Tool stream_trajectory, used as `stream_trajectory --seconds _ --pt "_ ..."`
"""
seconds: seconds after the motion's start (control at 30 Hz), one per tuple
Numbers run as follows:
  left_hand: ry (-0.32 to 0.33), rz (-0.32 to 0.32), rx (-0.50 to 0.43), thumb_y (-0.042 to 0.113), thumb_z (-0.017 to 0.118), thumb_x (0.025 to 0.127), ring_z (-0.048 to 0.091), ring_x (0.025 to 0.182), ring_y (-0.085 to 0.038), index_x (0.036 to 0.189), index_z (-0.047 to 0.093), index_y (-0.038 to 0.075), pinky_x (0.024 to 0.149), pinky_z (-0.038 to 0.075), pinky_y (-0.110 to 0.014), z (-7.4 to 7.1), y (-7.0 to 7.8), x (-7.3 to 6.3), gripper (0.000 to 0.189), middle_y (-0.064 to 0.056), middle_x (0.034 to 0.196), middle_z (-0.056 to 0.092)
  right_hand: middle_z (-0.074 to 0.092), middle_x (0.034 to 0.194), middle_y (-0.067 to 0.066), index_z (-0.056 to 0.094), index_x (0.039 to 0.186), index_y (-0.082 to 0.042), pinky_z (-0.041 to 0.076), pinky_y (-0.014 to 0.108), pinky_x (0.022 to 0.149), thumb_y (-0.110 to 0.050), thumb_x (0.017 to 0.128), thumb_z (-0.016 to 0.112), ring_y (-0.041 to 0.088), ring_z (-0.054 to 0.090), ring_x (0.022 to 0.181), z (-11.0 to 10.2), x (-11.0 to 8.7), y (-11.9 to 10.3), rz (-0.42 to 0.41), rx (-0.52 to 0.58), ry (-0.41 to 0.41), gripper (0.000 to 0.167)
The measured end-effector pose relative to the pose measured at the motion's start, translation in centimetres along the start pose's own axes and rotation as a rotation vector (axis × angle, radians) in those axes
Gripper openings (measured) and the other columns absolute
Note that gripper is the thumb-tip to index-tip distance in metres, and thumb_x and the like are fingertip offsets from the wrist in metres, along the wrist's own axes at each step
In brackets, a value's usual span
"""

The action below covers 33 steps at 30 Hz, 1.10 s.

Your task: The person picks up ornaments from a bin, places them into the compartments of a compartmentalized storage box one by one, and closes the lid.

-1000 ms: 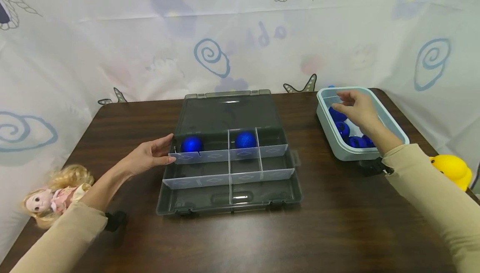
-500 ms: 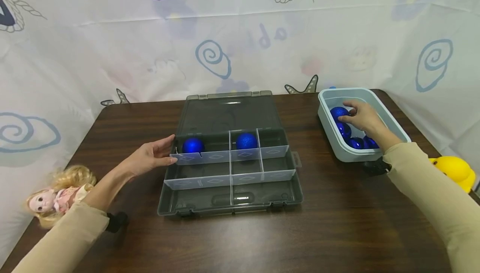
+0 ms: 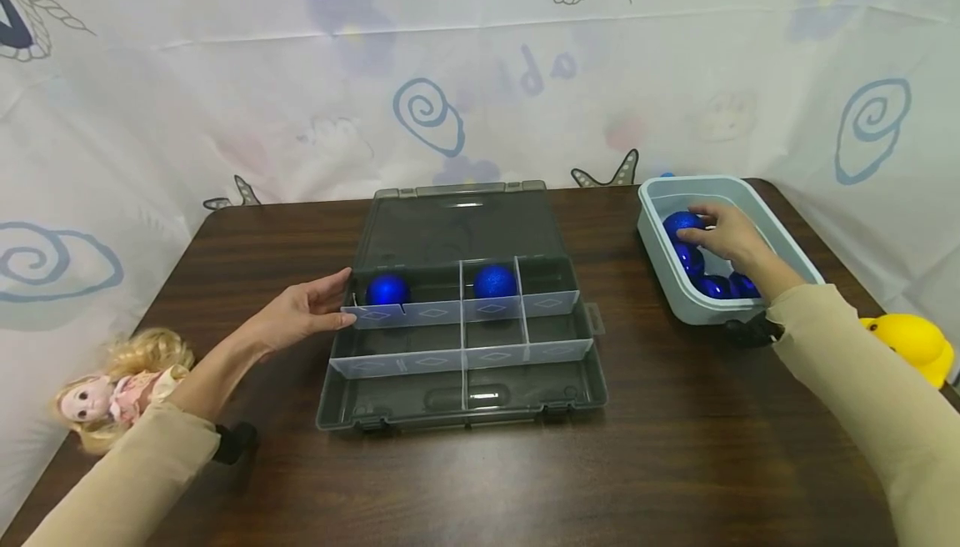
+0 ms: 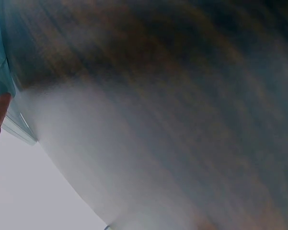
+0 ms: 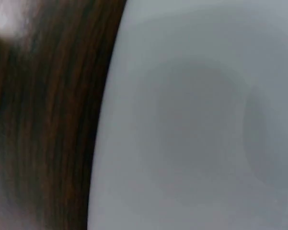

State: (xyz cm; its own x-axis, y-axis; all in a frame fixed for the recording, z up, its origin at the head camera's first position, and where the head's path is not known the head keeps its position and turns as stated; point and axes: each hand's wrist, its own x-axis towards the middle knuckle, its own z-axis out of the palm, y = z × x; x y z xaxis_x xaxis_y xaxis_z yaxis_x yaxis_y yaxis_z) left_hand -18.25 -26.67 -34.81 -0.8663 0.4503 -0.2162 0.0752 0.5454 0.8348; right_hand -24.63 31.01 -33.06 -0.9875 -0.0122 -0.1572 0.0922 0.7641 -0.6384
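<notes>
A smoky clear compartment box lies with its lid folded back. Two blue balls sit in its rear row: a smooth-looking one at the left and a textured one in the middle. My left hand touches the box's left side, thumb and fingers spread and fairly straight. At the right, my right hand reaches inside a pale blue tub and grips a glittery blue ball between thumb and fingers. Shinier blue balls lie below it in the tub.
A blond doll lies at the left, beside my left forearm. On the right, a yellow rubber duck sits by my right sleeve. Patterned white cloth hangs behind the dark wooden table.
My right hand has lowered into the tub and its fingers have closed on the glittery ball. The left hand stays at the box's side.
</notes>
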Motion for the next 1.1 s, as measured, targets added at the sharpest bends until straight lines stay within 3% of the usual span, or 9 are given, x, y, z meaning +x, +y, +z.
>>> stream_trajectory --seconds 0.3,0.5,0.67,0.9,1.1 --pt "-0.002 0.002 -0.006 0.02 0.063 0.091 0.022 0.137 -0.047 0.15 0.009 -0.002 0.104 0.029 -0.049 0.0 0.4 0.1 0.083 -0.024 0.155 0.008 0.023 0.15 0.028 0.024 0.149 -0.005 0.03 0.055 0.107 -0.033 0.093 0.057 0.047 0.028 0.135 -0.7 -2.1 -0.4 -0.082 0.305 0.165 0.071" --pt "0.002 -0.004 -0.001 0.02 0.063 0.091 0.022 0.137 -0.047 0.15 0.009 -0.001 0.104 0.028 -0.051 -0.1 0.4 0.1 0.083 -0.023 0.155 0.009 0.027 0.15 0.019 0.03 0.148 -0.017 0.038 0.035 0.104 -0.036 0.091 0.059 0.035 0.035 0.134 -0.4 -3.9 -2.9 -0.122 0.413 0.185 0.068" --pt "0.006 -0.006 0.0 0.02 0.063 0.091 0.023 0.137 -0.047 0.15 0.01 -0.001 0.104 0.028 -0.049 0.0 0.3 0.1 0.082 -0.023 0.155 0.01 0.041 0.142 0.02 0.036 0.142 -0.009 0.046 0.023 0.096 -0.029 0.092 0.06 0.028 0.046 0.121 2.1 -5.0 -6.1 -0.233 0.406 0.155 0.06" --pt "0.001 -0.001 -0.021 0.02 0.063 0.091 0.021 0.138 -0.045 0.15 0.009 -0.001 0.104 0.028 -0.047 0.1 0.2 0.2 0.082 -0.022 0.156 0.008 0.055 0.127 0.02 0.047 0.13 -0.002 0.047 0.047 0.095 -0.017 0.087 0.069 0.033 0.055 0.11 7.3 -5.4 -8.7 -0.406 0.285 0.07 0.05" --pt "0.005 -0.005 -0.015 0.019 0.063 0.091 0.021 0.138 -0.045 0.15 0.009 -0.002 0.104 0.027 -0.048 0.0 0.3 0.1 0.083 -0.022 0.156 0.009 0.059 0.116 0.019 0.051 0.122 -0.001 0.052 0.047 0.088 -0.015 0.081 0.075 0.032 0.06 0.101 10.3 -4.8 -9.1 -0.461 0.192 0.08 0.049"
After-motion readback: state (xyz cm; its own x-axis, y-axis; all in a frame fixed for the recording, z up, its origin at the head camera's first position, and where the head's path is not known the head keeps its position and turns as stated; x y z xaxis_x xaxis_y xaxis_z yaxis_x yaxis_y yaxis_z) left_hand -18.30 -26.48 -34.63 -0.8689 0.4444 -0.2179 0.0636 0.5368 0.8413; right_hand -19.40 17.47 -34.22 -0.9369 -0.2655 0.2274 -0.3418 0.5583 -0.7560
